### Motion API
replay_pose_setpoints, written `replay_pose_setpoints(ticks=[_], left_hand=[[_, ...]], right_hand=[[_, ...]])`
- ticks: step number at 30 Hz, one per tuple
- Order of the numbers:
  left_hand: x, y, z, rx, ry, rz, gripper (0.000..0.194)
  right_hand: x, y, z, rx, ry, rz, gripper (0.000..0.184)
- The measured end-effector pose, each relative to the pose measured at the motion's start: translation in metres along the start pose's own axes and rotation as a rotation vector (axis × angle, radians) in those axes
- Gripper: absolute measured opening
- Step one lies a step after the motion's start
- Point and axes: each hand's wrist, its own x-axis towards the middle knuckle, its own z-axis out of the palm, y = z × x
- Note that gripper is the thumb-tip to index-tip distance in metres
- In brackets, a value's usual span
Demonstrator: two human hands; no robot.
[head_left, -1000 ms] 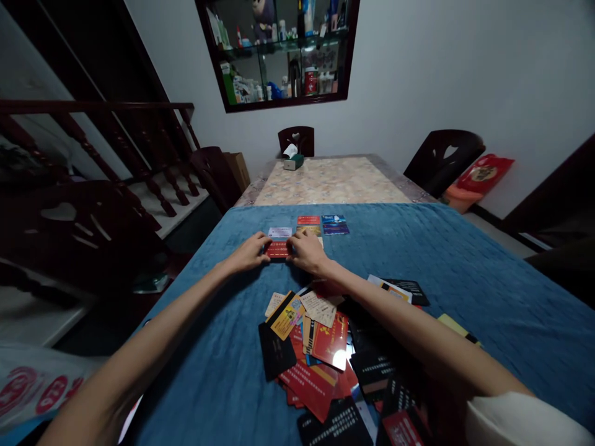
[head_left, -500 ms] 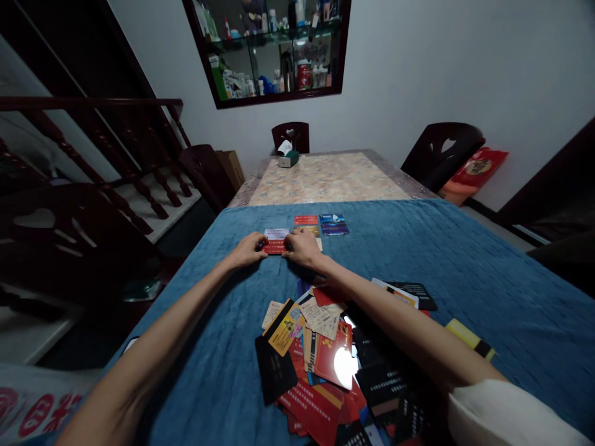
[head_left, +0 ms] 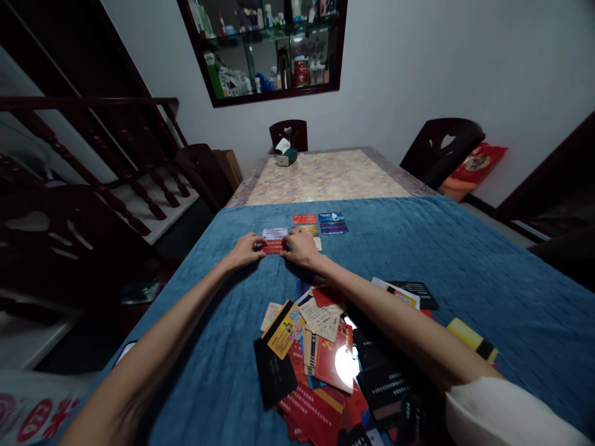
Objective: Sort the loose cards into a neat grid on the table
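Note:
A red card [head_left: 273, 247] lies on the blue cloth, pinched at its left end by my left hand [head_left: 248, 249] and at its right end by my right hand [head_left: 300, 246]. Just beyond it, a pale card [head_left: 275, 233] shows between the hands. Past my right hand are an orange-red card [head_left: 305, 218] and a dark blue card [head_left: 333, 223]; a gold card [head_left: 305, 230] and a cream card [head_left: 318, 243] are partly covered by that hand. A loose pile with a yellow card [head_left: 284, 329], a black card [head_left: 274, 373] and several red ones spreads beneath my right forearm.
The blue cloth [head_left: 465, 248] covers the near part of the table. A tissue box [head_left: 287, 157] stands at the far end. Dark chairs [head_left: 439, 150] flank the table, and a wooden railing [head_left: 88, 102] runs along the left. A yellow card [head_left: 471, 339] lies at the right.
Both hands stay at the red card, with the fingers shifted slightly and more of the card showing. The view has moved a little; the pile looks unchanged.

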Motion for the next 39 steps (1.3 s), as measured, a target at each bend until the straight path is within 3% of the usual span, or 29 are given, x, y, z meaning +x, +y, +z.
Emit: replay_pose_setpoints(ticks=[27, 36, 39], left_hand=[[0.000, 0.015, 0.014, 0.134, 0.104, -0.075, 0.022], [-0.018, 0.029, 0.020, 0.159, 0.213, -0.065, 0.023], [-0.024, 0.037, 0.019, 0.172, 0.200, -0.034, 0.026]], right_hand=[[-0.005, 0.002, -0.004, -0.027, 0.003, -0.032, 0.035], [-0.027, 0.017, -0.029, -0.028, 0.011, -0.070, 0.034], [-0.040, 0.024, -0.039, -0.009, 0.010, -0.090, 0.032]])
